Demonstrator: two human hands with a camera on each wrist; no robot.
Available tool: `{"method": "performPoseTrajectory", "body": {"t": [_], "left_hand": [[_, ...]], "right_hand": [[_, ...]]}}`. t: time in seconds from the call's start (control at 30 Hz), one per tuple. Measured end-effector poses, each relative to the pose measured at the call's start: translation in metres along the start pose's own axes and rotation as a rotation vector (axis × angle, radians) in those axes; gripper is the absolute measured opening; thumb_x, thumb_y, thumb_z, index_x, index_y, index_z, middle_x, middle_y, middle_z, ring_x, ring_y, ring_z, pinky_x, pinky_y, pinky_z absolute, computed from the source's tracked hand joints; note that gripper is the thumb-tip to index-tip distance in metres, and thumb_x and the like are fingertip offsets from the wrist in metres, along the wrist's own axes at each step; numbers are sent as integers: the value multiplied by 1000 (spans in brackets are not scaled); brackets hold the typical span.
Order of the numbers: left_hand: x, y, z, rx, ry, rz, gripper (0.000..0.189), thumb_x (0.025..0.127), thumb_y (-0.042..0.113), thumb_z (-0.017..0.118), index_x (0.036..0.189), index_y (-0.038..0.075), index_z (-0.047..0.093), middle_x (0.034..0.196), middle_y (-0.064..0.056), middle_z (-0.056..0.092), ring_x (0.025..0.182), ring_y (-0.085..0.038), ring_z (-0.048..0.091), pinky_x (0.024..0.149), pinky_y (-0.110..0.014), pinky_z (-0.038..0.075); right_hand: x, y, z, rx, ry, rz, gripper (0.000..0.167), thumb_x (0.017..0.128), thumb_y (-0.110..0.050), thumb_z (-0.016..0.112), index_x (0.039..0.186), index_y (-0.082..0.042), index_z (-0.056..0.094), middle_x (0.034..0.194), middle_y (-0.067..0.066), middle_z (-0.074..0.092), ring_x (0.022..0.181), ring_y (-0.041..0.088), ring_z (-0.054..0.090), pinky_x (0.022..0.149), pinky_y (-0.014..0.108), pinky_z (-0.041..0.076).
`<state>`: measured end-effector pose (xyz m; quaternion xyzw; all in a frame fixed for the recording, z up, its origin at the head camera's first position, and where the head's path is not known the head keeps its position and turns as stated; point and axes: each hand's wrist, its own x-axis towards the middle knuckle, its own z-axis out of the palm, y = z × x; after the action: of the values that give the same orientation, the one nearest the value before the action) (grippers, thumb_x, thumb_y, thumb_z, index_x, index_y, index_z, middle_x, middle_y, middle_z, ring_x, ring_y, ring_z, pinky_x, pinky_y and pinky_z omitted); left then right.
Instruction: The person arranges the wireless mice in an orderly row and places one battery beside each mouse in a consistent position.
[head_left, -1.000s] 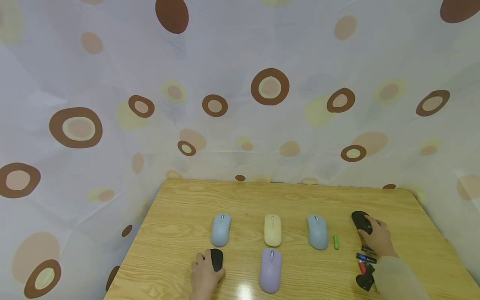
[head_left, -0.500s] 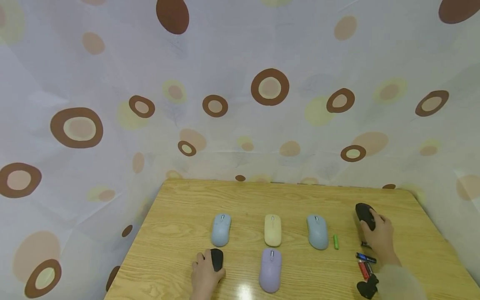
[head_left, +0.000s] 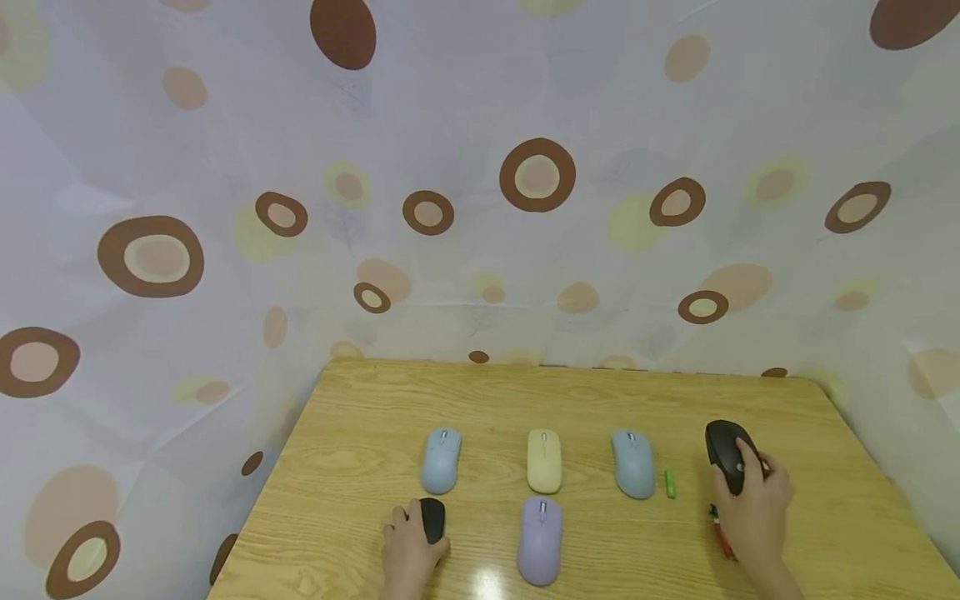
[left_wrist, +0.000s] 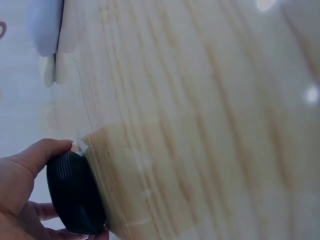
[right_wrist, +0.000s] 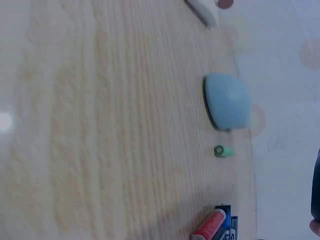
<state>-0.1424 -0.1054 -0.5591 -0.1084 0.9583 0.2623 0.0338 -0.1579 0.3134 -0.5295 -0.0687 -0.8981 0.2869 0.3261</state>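
Observation:
On the table's near left, my left hand (head_left: 409, 543) grips a black mouse (head_left: 433, 518), its thumb and fingers on the mouse's sides. The left wrist view shows the same mouse (left_wrist: 75, 194) by its dark ribbed edge, standing on the wood. Over at the right, my right hand (head_left: 752, 504) holds another black mouse (head_left: 727, 450), raised above the table with its front tilted up. Beneath and beside that hand lie a red battery (right_wrist: 210, 225) and a blue battery (right_wrist: 223, 212). A green battery (head_left: 670, 483) lies to its left.
A light blue mouse (head_left: 441, 461), a yellow mouse (head_left: 544, 461) and a second blue mouse (head_left: 633, 463) stand in a row. A purple mouse (head_left: 540, 542) sits nearer, between the hands. Patterned sheeting (head_left: 480, 250) rises behind the wooden table (head_left: 600, 567).
My right hand has pulled back toward me with the black mouse, which is now tilted up, and covers more of the batteries. My left hand stays in place.

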Motion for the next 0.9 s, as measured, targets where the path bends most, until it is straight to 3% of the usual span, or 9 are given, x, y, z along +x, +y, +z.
{"method": "performPoseTrajectory", "body": {"t": [0.17, 0.33, 0.53, 0.7, 0.9], "left_hand": [[-2, 0, -1, 8, -7, 7, 67, 69, 22, 77, 122, -4, 46, 109, -26, 44, 90, -43, 46, 65, -52, 46], [-2, -1, 0, 4, 1, 15, 66, 69, 22, 77, 121, -4, 47, 109, -26, 44, 89, -44, 46, 64, -52, 46], [-1, 0, 0, 3, -8, 12, 67, 69, 22, 77, 122, -4, 47, 109, -26, 44, 90, -44, 46, 65, -53, 45], [-1, 0, -1, 3, -11, 9, 67, 68, 22, 77, 122, -4, 47, 109, -26, 44, 90, -44, 47, 65, -53, 46], [-2, 1, -1, 2, 0, 7, 66, 68, 22, 78, 121, -4, 47, 108, -26, 44, 88, -43, 47, 64, -53, 46]], "right_hand": [[-26, -20, 5, -30, 44, -41, 53, 68, 7, 73, 115, 14, 51, 109, 44, 38, 91, 54, 38, 65, 60, 35], [-52, -34, 16, -72, 39, 26, 54, 66, 1, 75, 114, 11, 53, 106, 41, 41, 91, 52, 40, 70, 60, 34], [-79, -46, 29, -108, -45, 155, 50, 70, -6, 73, 115, 8, 52, 104, 40, 41, 92, 54, 40, 72, 61, 34], [-95, -52, 37, -135, -101, 215, 47, 71, -11, 71, 111, 7, 54, 100, 40, 44, 88, 55, 42, 77, 62, 30], [-109, -60, 43, -181, -207, 332, 46, 73, -15, 67, 112, 3, 51, 105, 36, 39, 93, 52, 37, 71, 58, 34]]}}
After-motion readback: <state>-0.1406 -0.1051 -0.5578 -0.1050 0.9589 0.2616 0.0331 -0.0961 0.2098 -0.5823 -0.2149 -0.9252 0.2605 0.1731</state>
